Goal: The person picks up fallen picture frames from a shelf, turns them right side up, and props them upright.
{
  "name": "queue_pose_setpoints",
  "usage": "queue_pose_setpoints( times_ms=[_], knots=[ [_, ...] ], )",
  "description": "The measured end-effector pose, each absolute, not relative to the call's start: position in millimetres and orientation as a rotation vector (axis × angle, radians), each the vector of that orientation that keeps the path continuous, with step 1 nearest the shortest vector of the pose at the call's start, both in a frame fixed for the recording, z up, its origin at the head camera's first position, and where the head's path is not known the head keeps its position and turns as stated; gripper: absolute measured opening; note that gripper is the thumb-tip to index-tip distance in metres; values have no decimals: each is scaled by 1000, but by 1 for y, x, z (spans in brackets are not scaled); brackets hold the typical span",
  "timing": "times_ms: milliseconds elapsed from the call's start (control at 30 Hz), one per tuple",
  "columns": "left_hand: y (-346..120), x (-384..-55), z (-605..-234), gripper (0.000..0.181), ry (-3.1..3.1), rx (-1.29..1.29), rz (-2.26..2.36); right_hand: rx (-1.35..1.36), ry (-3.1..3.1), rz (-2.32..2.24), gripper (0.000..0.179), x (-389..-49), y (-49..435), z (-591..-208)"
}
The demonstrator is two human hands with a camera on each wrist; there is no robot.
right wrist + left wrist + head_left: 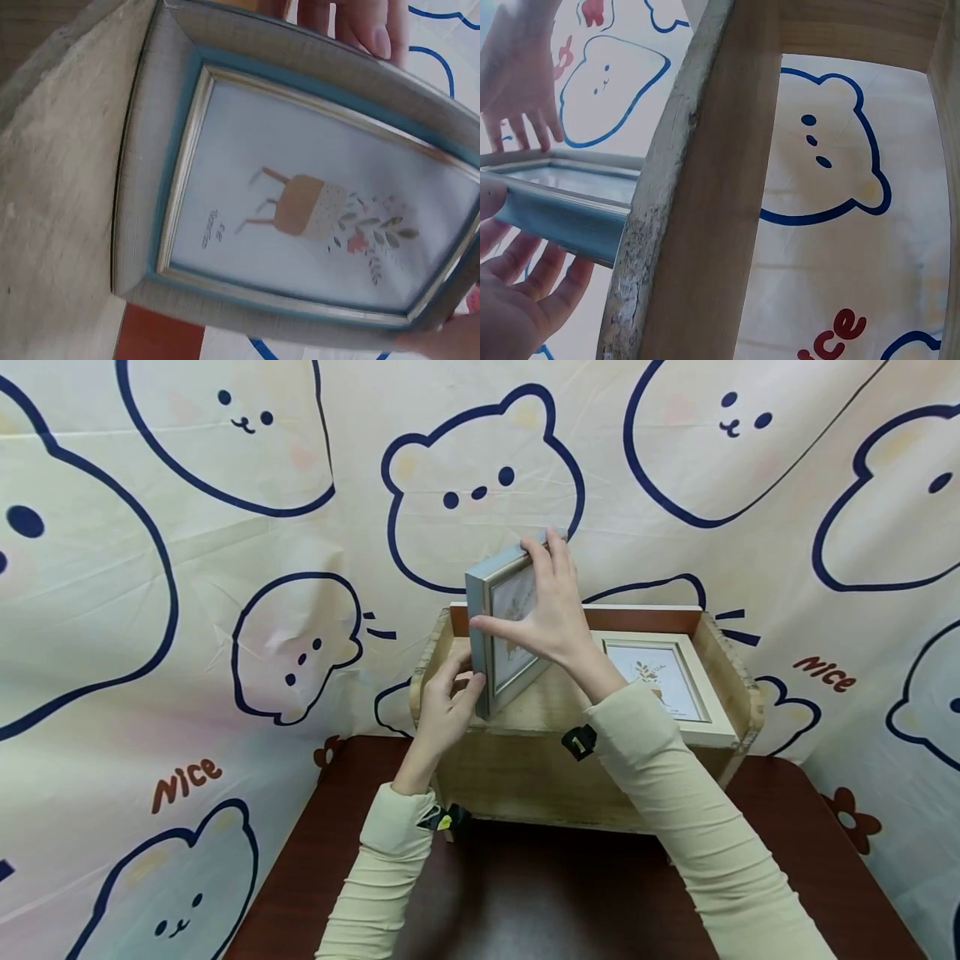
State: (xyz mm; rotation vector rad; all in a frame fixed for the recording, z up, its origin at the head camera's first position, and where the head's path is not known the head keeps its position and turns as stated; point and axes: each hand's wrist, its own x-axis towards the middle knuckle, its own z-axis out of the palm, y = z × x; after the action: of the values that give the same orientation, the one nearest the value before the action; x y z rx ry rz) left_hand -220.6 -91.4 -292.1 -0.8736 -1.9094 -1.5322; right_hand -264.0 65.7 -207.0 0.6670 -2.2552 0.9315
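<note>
A picture frame point(517, 610) with a blue-grey border stands upright and angled above the left part of a small wooden shelf point(540, 777). My left hand point(447, 702) grips its lower left edge between thumb and fingers. Across the upper part, my right hand point(551, 610) holds it, thumb on the left edge and fingertips over the top. The frame's blue side point(562, 221) shows in the left wrist view. Behind its glass, the right wrist view shows a print of a plant in a legged pot point(300, 204). A cream picture frame point(720, 731) lies face up on the shelf's right part.
The shelf has raised wooden ends point(727, 668) and a reddish-brown back strip point(637, 620). It stands on a dark brown table point(555, 893). Close behind hangs a cloth point(480, 460) printed with cartoon bears.
</note>
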Motion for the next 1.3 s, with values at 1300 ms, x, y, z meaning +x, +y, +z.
queue_pose_setpoints(
  times_ms=[1300],
  knots=[
    [-51, -230, -315, 26, -1822, -709, -1282, 1254, -2147, 1164, 64, -248, 94, -184]
  ],
)
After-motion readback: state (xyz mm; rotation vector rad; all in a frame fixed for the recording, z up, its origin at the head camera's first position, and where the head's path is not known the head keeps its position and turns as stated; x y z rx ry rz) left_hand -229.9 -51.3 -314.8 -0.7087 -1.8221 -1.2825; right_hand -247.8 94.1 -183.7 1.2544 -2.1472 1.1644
